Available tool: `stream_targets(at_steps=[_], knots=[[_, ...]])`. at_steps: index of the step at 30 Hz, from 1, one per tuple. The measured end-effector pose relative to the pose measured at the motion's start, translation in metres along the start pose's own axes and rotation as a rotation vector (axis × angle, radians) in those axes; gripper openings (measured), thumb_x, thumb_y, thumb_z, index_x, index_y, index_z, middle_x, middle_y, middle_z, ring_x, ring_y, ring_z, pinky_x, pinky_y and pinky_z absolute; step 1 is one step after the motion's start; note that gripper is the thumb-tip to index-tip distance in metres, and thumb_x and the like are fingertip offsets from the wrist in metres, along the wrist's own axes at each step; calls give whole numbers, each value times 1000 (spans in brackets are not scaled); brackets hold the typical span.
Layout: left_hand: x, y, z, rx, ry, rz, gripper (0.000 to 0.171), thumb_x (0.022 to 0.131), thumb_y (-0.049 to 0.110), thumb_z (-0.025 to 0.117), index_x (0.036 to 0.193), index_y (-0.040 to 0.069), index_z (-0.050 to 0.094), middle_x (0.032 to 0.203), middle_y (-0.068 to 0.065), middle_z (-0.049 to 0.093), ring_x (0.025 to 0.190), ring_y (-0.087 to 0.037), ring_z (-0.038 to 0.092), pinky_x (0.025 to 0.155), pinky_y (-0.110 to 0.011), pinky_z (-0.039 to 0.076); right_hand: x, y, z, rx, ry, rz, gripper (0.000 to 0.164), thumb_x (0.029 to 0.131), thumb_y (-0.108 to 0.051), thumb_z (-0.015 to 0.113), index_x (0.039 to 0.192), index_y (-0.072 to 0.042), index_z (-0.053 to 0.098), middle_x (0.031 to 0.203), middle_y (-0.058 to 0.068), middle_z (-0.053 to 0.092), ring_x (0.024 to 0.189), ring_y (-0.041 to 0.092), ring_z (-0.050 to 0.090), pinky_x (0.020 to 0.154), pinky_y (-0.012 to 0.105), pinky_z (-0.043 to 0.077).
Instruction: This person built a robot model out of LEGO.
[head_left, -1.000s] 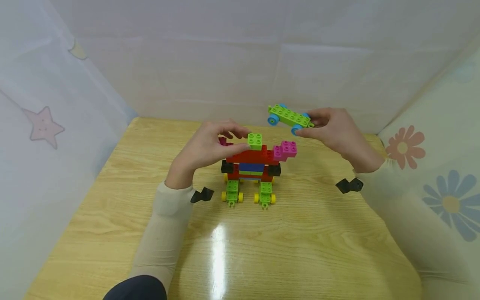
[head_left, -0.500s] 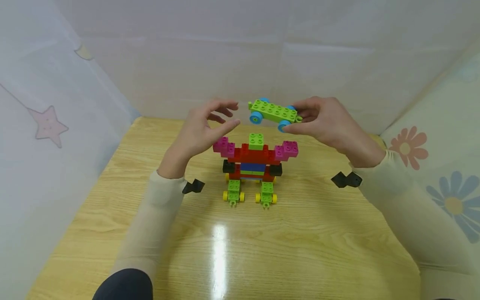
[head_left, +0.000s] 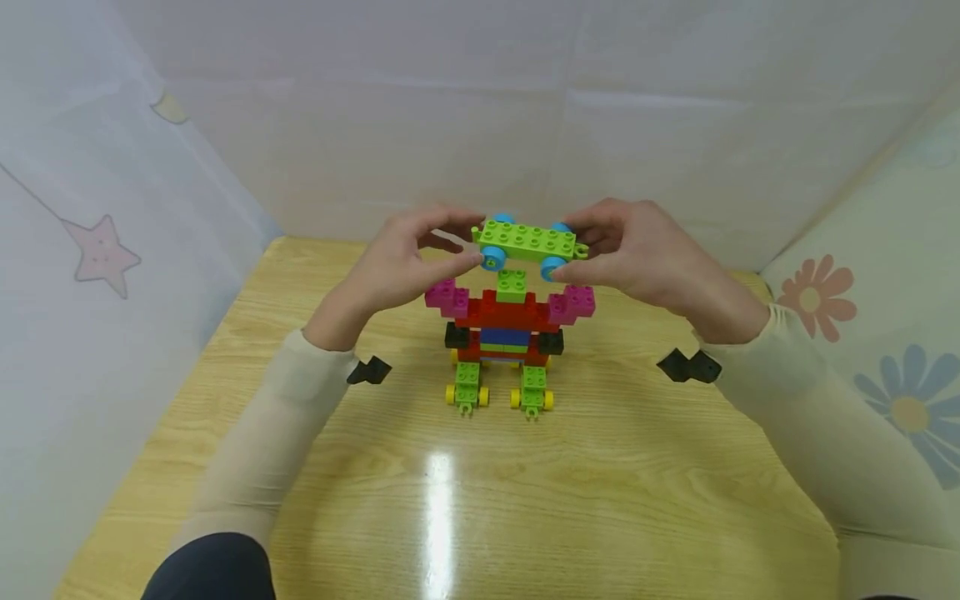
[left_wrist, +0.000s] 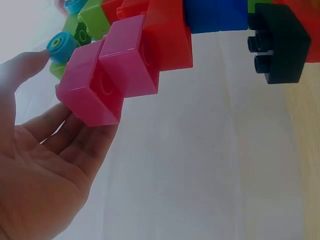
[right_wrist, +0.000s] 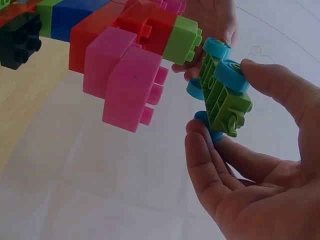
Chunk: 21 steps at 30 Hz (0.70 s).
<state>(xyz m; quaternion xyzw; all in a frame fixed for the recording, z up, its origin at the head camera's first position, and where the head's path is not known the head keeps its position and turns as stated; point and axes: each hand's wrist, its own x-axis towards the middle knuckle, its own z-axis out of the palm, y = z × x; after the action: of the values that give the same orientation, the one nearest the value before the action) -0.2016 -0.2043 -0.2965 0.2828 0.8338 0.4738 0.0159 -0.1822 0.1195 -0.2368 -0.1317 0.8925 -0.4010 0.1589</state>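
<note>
A lime-green wheeled base [head_left: 528, 240] with studs and blue wheels is held level, just above a brick figure [head_left: 498, 313]. My right hand [head_left: 637, 250] pinches its right-end wheels between thumb and fingers. At the left end, my left hand [head_left: 408, 254] has its thumb on the near wheel and its fingers behind the far one. In the right wrist view, the underside of the wheeled base [right_wrist: 215, 95] shows over the figure's lime top brick [right_wrist: 181, 42]. Pink bricks [left_wrist: 95, 80] of the figure hide part of the left fingers in the left wrist view.
The figure stands on two green bases with yellow wheels [head_left: 533, 387] on a wooden table [head_left: 600, 492]. Black bricks [head_left: 551, 342] stick out at its sides. A pale sheet [head_left: 375, 150] hangs behind the table, and printed sheets flank it.
The left hand has let go of the figure's lime top brick and risen to the wheeled base. My right hand has carried the base leftward, over the figure.
</note>
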Motion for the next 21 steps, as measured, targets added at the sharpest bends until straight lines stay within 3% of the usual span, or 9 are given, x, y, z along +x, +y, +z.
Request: stream_targets(at_steps=[7,21], knots=[[-4,2,-3,37,-27,56,52,102,23,83,152,17,70,150,-2,71,131,-23,69,114,-47,59,-1,1,2,29,-30,-31,66,95,-37,92,153,-19,67,140,8,74,130,28,72,111,51,58],[-17,5,1,119,-20,79,48,97,23,89,142,15,76,137,-5,77,121,-25,72,110,-51,61,-1,13,12,54,-52,-79,64,95,-37,92,152,-21,68,142,5,75,132,27,73,113,52,58]])
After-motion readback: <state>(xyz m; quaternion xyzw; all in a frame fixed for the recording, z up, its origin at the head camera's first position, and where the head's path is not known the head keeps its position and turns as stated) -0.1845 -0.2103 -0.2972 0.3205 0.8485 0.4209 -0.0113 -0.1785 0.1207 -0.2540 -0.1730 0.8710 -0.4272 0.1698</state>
